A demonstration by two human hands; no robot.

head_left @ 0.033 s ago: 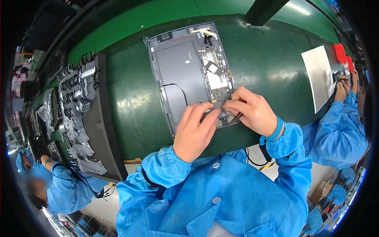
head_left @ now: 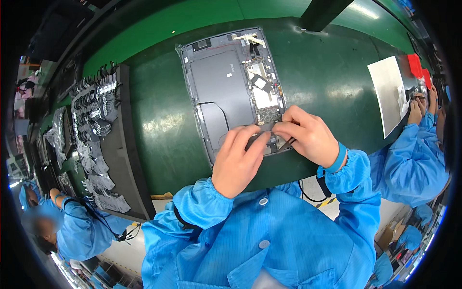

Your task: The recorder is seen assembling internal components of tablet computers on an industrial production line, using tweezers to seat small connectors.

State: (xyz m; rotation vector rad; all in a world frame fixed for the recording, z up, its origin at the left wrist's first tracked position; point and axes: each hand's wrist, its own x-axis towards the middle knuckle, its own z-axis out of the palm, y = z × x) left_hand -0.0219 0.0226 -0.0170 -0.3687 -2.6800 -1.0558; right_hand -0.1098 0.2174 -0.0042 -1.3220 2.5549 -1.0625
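An opened tablet-like device lies on the green table, with a wide grey battery pack and a narrow circuit board along its right side. My left hand is bent over the lower end of that board, thumb and fingers pinched close to it. Whatever those fingertips hold is hidden. My right hand meets it from the right, its thumb and index finger pressed together at the board. Dark tweezers stick out from under the right hand's curled fingers. A small black pad with a white square rests on the board above.
To the left stands a dark tray holding rows of silvery-black cable parts. A white sheet and a red piece lie at the right. A dark post rises at the back. Co-workers in blue sit on both sides.
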